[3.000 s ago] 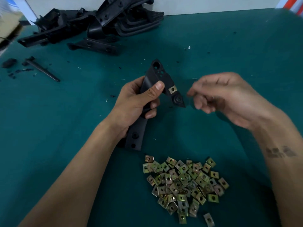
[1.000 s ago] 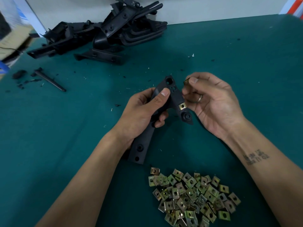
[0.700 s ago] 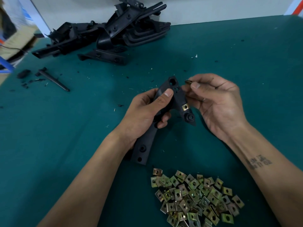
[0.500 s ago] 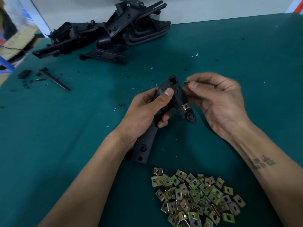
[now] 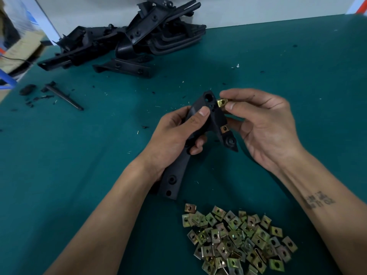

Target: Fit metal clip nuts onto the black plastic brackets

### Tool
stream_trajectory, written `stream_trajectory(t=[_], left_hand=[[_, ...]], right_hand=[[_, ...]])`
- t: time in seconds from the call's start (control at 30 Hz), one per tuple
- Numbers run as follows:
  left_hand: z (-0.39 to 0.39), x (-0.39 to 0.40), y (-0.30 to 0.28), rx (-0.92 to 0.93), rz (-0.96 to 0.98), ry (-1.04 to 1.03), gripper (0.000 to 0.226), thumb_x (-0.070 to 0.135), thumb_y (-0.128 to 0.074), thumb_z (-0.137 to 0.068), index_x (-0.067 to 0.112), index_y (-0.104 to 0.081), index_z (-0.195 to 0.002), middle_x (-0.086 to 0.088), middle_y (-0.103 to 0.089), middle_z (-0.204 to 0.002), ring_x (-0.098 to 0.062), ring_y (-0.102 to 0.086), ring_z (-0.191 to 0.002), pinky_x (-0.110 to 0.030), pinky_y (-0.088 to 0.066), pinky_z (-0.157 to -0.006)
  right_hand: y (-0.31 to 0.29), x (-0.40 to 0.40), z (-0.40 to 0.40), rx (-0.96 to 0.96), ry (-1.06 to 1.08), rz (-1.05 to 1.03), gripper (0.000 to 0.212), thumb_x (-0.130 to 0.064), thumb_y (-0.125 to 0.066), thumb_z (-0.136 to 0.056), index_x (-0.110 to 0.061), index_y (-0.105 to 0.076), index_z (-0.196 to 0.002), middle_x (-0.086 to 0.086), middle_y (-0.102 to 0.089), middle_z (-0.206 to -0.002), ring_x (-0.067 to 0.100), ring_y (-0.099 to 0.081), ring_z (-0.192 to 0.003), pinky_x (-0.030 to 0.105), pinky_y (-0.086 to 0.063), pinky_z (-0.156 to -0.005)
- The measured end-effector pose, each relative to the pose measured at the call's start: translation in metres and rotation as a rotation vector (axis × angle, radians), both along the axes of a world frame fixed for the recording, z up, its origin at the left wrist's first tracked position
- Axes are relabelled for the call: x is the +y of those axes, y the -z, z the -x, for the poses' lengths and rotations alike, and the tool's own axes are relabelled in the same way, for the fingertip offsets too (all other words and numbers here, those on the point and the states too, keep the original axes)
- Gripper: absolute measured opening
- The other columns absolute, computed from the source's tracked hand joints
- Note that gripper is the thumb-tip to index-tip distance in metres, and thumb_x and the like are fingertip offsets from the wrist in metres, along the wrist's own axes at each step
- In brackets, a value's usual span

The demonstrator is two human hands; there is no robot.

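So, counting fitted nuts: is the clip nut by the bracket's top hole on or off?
Off. The right hand pinches the clip nut beside the bracket, not yet slid on.

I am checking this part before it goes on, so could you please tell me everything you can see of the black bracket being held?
The black bracket is matt, plastic-looking and forked: a long flat arm runs down to the table, with two round holes near its lower end, and a shorter branch points lower right to a round boss. Its top end has a large hole. One brass-coloured clip nut already sits on the short branch. The left hand grips its middle, thumb on top; the right hand pinches a second clip nut beside the top end.
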State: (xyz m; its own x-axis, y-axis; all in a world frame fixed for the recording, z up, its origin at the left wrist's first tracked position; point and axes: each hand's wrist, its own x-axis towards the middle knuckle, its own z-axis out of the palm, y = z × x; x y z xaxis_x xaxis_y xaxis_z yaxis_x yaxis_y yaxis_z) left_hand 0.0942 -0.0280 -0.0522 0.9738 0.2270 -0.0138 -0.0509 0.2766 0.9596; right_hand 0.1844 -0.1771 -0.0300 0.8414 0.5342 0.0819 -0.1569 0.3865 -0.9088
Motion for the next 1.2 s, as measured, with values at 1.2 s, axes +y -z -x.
stream_trajectory(t=[1.2], left_hand=[[0.000,-0.001,0.000,-0.027,-0.054,-0.028,0.049,0.030,-0.057,-0.096,-0.017,-0.048,-0.105,-0.019,-0.049,-0.089,-0.014,-0.043,-0.049,-0.022,-0.037,-0.041]], right_hand=[[-0.009,-0.002,0.023,0.193,-0.086,-0.023,0.025,-0.023,-0.056,-0.086,-0.001,-0.065,-0.091,0.016,-0.064,-0.090,0.028,-0.060,-0.083,0.040,-0.055,-0.064]])
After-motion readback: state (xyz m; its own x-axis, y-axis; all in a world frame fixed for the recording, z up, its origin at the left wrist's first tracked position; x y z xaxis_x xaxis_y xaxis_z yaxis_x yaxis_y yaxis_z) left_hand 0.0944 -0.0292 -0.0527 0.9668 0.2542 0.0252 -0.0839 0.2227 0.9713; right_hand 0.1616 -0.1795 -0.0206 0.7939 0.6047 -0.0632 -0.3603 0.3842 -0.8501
